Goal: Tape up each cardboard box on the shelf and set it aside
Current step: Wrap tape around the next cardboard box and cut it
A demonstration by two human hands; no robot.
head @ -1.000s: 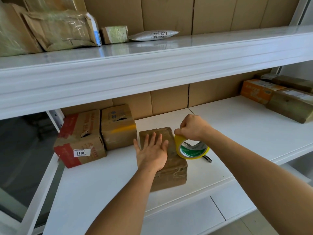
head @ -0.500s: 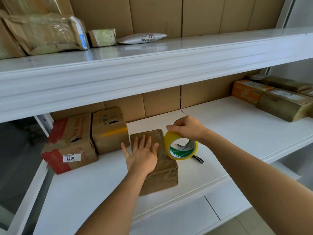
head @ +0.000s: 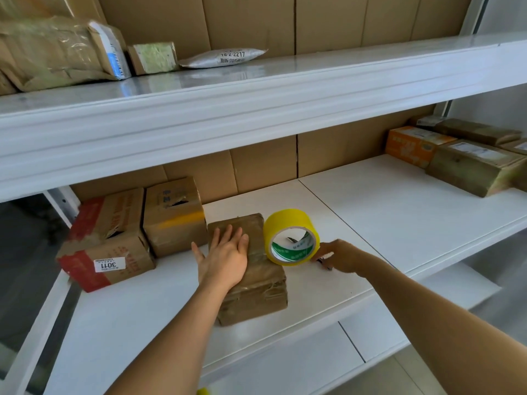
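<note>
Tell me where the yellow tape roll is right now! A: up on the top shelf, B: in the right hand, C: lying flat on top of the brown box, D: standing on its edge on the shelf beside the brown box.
D: the yellow tape roll stands on its edge on the shelf against the brown box, with no hand gripping it.

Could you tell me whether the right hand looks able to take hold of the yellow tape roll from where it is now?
Probably yes. The right hand lies right beside the yellow tape roll, which stands on edge on the shelf against the brown box; nothing lies between them. It may already be on a dark tool there.
</note>
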